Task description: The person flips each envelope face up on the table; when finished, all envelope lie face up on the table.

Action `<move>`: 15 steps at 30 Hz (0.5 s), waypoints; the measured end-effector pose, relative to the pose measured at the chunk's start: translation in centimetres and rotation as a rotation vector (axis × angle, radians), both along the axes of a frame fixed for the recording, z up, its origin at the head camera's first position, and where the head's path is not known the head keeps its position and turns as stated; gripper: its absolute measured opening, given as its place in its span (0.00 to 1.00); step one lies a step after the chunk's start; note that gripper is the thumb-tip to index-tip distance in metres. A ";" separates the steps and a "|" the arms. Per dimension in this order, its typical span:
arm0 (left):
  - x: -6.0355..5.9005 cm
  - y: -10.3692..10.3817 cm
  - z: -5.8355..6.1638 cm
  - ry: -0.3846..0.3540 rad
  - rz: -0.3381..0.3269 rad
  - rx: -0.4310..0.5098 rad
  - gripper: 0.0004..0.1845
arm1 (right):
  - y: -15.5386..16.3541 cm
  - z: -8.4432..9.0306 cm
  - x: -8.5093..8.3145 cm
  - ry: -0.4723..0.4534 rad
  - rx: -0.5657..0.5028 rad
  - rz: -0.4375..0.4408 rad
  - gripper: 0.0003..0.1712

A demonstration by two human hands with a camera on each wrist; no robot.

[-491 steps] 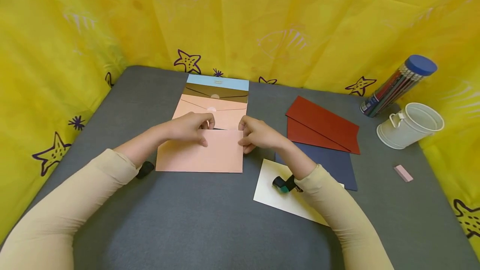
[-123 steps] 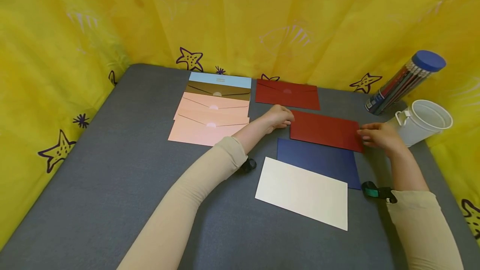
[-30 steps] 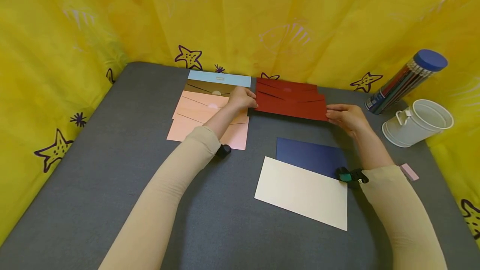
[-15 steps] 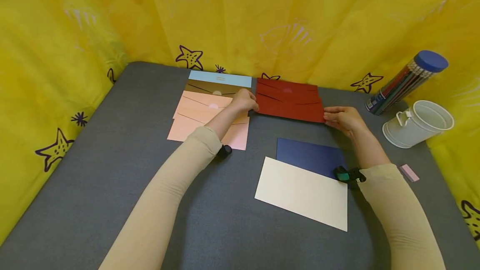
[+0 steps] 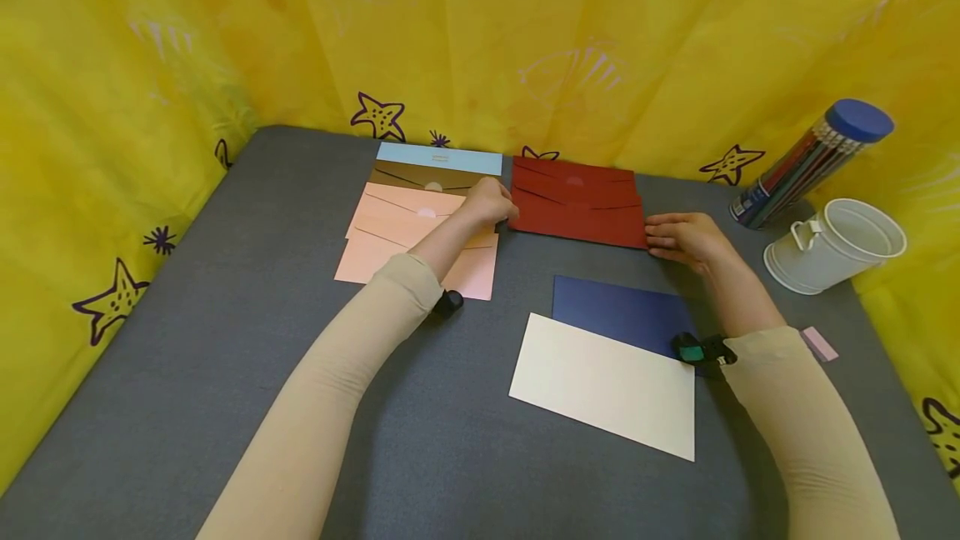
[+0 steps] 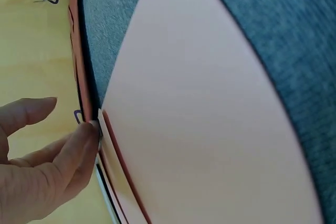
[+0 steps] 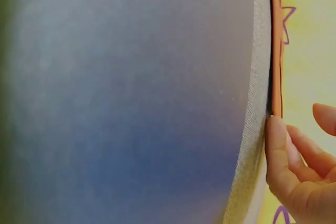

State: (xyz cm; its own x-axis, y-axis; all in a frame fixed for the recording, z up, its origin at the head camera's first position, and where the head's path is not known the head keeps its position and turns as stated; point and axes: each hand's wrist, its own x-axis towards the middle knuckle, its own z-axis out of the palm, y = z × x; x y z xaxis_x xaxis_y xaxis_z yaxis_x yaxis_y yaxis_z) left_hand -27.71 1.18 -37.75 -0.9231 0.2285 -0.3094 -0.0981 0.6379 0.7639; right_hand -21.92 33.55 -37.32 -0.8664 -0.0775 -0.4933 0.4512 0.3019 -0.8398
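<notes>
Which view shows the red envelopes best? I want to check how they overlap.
The head view: both red envelopes lie overlapped, flaps visible, left hand and right hand at their ends. Both wrist views show only thin red edges by the fingertips.

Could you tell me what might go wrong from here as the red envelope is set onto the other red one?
1. The left hand and right hand touch only the ends of the front red envelope; it may land askew over the back red envelope.
2. The left forearm lies across the pink envelopes, so pulling back could disturb that fanned row.
3. The right sleeve rests near the blue envelope and could drag it.
</notes>
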 end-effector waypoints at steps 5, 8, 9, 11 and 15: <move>0.2 0.7 -0.2 0.079 -0.031 -0.116 0.07 | 0.4 0.2 0.6 0.039 0.081 0.079 0.35; 0.9 1.3 -0.1 0.122 -0.089 -0.118 0.14 | 1.0 0.3 1.4 0.087 0.174 0.161 0.36; 1.2 1.5 -0.1 0.135 -0.114 -0.109 0.19 | 1.1 0.4 1.7 0.101 0.202 0.185 0.36; 1.7 2.1 -0.1 0.142 -0.181 -0.085 0.22 | 1.5 0.5 2.4 0.122 0.251 0.229 0.36; 3.1 3.4 -0.3 0.133 -0.333 -0.041 0.21 | 2.5 0.5 3.5 0.144 0.359 0.306 0.34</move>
